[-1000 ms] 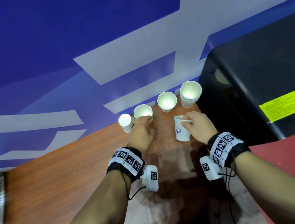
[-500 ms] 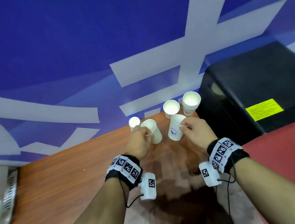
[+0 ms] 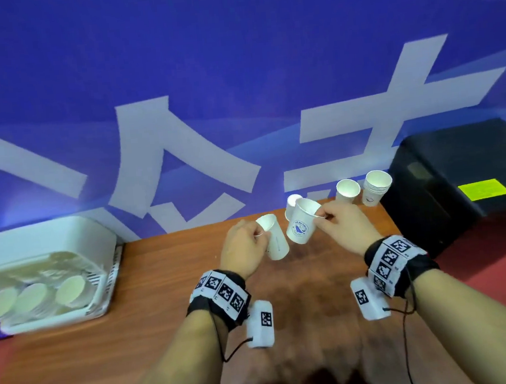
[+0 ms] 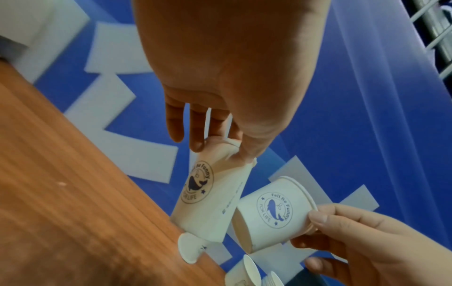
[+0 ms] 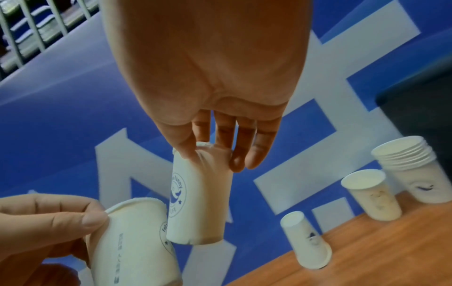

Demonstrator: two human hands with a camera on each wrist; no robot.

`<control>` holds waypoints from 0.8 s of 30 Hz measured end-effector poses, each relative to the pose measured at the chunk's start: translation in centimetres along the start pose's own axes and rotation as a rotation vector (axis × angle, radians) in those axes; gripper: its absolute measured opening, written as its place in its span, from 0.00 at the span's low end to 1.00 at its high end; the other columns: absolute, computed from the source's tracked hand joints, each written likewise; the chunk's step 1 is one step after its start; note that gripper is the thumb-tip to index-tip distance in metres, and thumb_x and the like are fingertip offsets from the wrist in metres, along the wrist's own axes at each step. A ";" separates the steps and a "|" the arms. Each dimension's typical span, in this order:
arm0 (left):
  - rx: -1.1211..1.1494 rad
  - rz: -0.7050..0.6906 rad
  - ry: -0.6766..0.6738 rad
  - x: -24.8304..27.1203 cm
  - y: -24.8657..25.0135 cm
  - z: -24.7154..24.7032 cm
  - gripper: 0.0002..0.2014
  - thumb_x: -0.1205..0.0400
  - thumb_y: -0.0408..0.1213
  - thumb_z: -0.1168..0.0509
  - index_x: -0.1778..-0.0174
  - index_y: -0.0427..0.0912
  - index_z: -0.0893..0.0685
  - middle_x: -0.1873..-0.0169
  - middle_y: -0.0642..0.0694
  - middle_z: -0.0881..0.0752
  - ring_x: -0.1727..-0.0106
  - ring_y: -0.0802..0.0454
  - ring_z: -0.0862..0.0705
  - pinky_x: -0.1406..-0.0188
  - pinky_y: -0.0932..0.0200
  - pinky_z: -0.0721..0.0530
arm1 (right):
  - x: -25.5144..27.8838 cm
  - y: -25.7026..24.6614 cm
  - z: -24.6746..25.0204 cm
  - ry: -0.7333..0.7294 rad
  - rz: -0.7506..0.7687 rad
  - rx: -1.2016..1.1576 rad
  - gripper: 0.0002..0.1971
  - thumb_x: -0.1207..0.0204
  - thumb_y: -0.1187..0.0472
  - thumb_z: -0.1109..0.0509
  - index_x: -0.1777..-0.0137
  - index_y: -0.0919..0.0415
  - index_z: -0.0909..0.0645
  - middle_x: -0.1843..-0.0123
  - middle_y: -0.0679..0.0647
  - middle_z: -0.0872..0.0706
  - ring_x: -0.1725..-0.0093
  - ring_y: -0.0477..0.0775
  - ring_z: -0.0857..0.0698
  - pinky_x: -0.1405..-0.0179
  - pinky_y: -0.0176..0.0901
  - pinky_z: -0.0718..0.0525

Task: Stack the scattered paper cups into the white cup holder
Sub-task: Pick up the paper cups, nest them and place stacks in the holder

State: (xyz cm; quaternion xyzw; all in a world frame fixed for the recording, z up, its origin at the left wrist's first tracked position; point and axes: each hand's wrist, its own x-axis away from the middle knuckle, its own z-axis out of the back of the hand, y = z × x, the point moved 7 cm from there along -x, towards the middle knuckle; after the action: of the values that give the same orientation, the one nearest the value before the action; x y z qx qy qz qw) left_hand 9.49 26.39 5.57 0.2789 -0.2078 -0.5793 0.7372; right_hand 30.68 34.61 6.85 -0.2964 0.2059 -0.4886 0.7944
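Note:
My left hand (image 3: 258,234) pinches the rim of a white paper cup (image 3: 275,241), tilted with its base toward the table. My right hand (image 3: 324,216) pinches the rim of a second cup (image 3: 301,226) with a blue whale logo, held above the table right beside the first. In the left wrist view the left hand (image 4: 220,147) grips its cup (image 4: 210,195) by the rim; in the right wrist view the right hand (image 5: 210,156) grips its cup (image 5: 199,203). The white cup holder (image 3: 109,278) stands at the far left with cups inside.
An upside-down cup (image 5: 305,240), an upright cup (image 3: 348,191) and a stack of several cups (image 3: 375,188) stand at the table's back edge. A black box (image 3: 457,167) stands to their right. A blue wall with white lettering runs behind the wooden table (image 3: 136,340).
Both hands have lifted their cups off the table and brought them together. My view has swung left, so the white cup holder now shows.

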 end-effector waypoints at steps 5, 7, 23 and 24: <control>-0.030 0.085 0.067 6.9 -6.9 7.2 0.13 0.21 0.46 0.35 0.71 0.52 0.26 0.64 0.51 0.22 0.57 0.49 0.23 0.57 0.53 0.25 | 2.8 -9.1 -6.2 -0.045 0.061 -0.009 0.07 0.23 0.56 0.30 0.62 0.54 0.16 0.61 0.49 0.14 0.58 0.49 0.18 0.58 0.44 0.23; -0.036 0.109 0.101 9.7 -9.6 10.2 0.12 0.21 0.47 0.35 0.70 0.53 0.26 0.64 0.51 0.22 0.57 0.49 0.22 0.56 0.52 0.24 | 4.0 -12.4 -8.9 -0.061 0.094 -0.019 0.08 0.23 0.55 0.30 0.63 0.54 0.17 0.61 0.49 0.15 0.59 0.49 0.19 0.59 0.40 0.25; 0.000 0.272 0.308 25.4 -24.2 25.6 0.10 0.20 0.47 0.34 0.67 0.50 0.21 0.61 0.51 0.19 0.57 0.51 0.20 0.57 0.54 0.25 | 9.6 -31.3 -23.5 -0.231 0.287 -0.007 0.14 0.20 0.50 0.33 0.66 0.53 0.18 0.64 0.49 0.17 0.61 0.48 0.20 0.62 0.42 0.24; 0.003 0.287 0.320 25.9 -24.9 26.0 0.10 0.20 0.46 0.34 0.67 0.50 0.21 0.61 0.51 0.19 0.57 0.51 0.20 0.57 0.53 0.24 | 9.4 -32.0 -24.1 -0.244 0.295 -0.005 0.14 0.20 0.50 0.33 0.66 0.53 0.18 0.63 0.49 0.17 0.61 0.48 0.19 0.61 0.43 0.23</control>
State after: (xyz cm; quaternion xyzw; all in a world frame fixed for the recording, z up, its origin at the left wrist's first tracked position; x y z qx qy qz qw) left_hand -19.01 -7.50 8.59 0.3359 -0.1266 -0.4163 0.8354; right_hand -1.02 8.53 10.15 -0.3219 0.1505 -0.3266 0.8758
